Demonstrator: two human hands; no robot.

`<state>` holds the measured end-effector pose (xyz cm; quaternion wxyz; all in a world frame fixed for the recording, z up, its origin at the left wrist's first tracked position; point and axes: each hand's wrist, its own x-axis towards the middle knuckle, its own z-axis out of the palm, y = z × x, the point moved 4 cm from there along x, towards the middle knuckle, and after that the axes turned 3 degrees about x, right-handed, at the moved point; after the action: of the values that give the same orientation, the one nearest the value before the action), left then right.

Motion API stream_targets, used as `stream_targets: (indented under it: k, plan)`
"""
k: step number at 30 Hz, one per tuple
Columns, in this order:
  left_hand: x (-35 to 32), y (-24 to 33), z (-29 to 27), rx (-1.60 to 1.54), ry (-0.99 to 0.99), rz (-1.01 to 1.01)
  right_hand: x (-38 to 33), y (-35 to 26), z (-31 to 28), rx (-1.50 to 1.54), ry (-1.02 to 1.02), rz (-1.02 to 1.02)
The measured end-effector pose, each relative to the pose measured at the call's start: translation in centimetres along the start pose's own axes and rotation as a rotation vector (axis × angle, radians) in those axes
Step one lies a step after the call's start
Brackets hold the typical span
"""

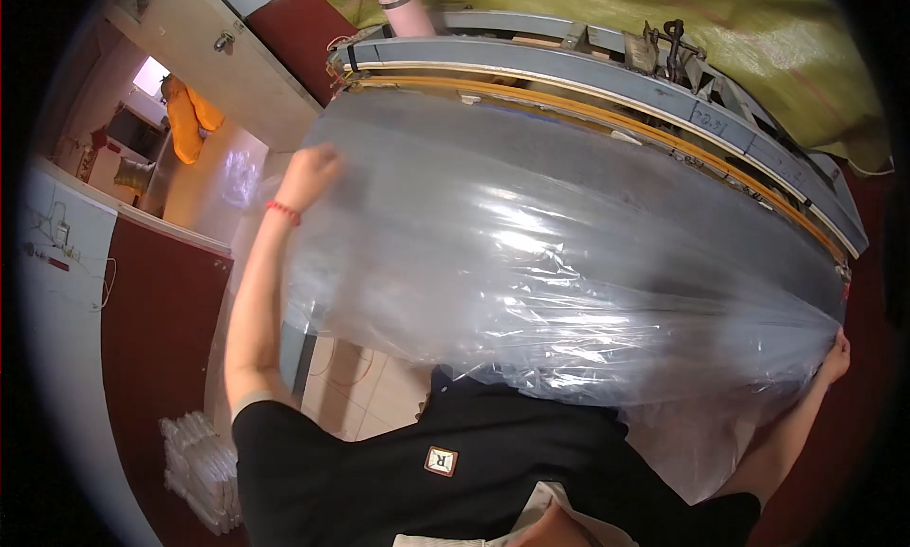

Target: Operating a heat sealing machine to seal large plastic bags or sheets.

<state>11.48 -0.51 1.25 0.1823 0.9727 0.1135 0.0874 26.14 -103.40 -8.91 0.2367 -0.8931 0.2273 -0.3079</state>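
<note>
A wide clear plastic sheet [531,234] spreads across the dark worktop of a long machine and hangs over its near edge, shiny and wrinkled. At the far right, my right hand [836,357] is closed on the sheet's corner, where the folds draw together. My left hand [313,175] is closed in a fist over the sheet's left part, a red bracelet [283,211] on its wrist. Slight blur hides whether its fingers pinch the film. In front of my black shirt, the sheet's loose lower part droops toward my right forearm.
Behind the sheet runs a long grey metal bar [569,63] with an orange strip [569,99] below it. A pink bottle [403,9] stands at the back. Green woven cloth [758,63] hangs behind. Stacked clear plastic packs [201,471] lie at lower left, near an open doorway.
</note>
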Motion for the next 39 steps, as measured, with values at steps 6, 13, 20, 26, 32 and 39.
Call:
stream_targets:
  k: [6, 13, 20, 26, 32, 39]
  plan:
    - [5.2, -1.1, 8.5, -0.051, 0.199, -0.060, -0.9, 2.7, -3.2, 0.426, 0.013, 0.194]
    - [5.1, 2.9, 7.9, 0.016, 0.261, -0.029, -2.3, 1.8, -12.3, 0.563, 0.144, 0.216]
    - [6.8, 3.6, 7.8, -0.117, -0.043, 0.043, -3.8, 2.8, -14.2, 0.586, 0.204, 0.133]
    - [9.0, 1.1, 9.3, -0.200, -0.330, -0.050, -2.7, 4.9, -10.8, 0.601, 0.198, 0.216]
    - [10.8, 2.9, 4.1, -0.458, 0.190, 0.069, 1.9, 2.8, -8.1, 0.476, 0.107, 0.301]
    - [12.2, -1.4, 7.1, -0.729, 0.591, -0.212, 4.5, -8.4, 2.8, -0.125, 0.203, 0.076]
